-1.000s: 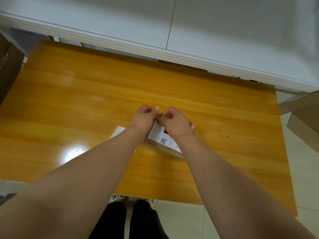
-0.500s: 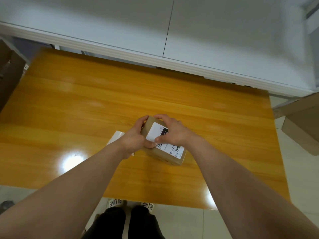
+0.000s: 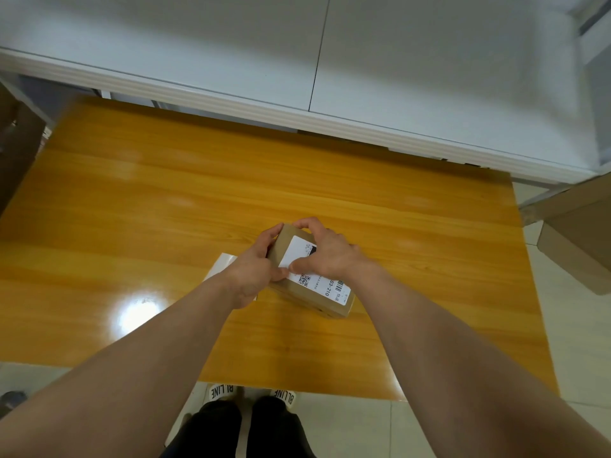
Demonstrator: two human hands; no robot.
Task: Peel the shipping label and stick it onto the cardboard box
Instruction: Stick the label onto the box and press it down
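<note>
A small brown cardboard box (image 3: 299, 294) lies on the wooden table (image 3: 165, 209). A white shipping label (image 3: 296, 251) with a QR code and barcode lies flat on the box's top face. My left hand (image 3: 256, 264) grips the box's left side, thumb on the label's left edge. My right hand (image 3: 325, 251) lies over the top of the label, fingers curled round the box's far edge and thumb pressing on the label. A white backing sheet (image 3: 221, 266) lies on the table under my left wrist, mostly hidden.
A white cabinet (image 3: 330, 77) runs along the far side of the table. Cardboard boxes (image 3: 582, 239) stand off the table's right edge, and a dark brown one (image 3: 16, 140) at the far left. My shoes (image 3: 251, 393) show below the near edge.
The label went from pinched between both hands above the box to lying flat on its top. My hands dropped onto the box, left at its side, right over the label.
</note>
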